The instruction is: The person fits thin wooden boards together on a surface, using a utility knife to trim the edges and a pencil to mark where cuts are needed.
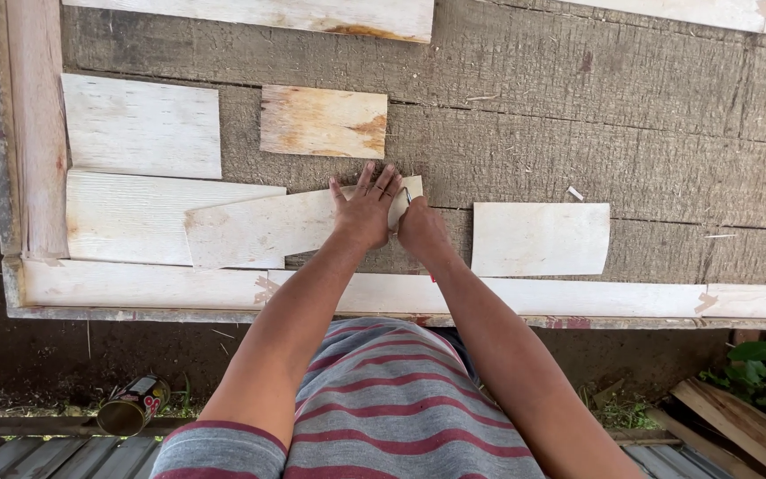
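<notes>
Head view: left hand [365,213] pressed flat, fingers spread, on angled veneer strip [268,229] lying mid-worktop [631,151] across a larger sheet [135,217]. Right hand [420,229] closed in a grip around a thin metal tool [407,197] at the strip's right end. Further pieces: brown-stained offcut [323,121] above, pale sheet [540,239] just right. Can [133,405] on ground below.

Five loose pale veneer sheets [141,126] on the grey wooden table [631,133], two hands [367,213], one small metal blade [408,197], one tin can [132,405] on the ground
</notes>
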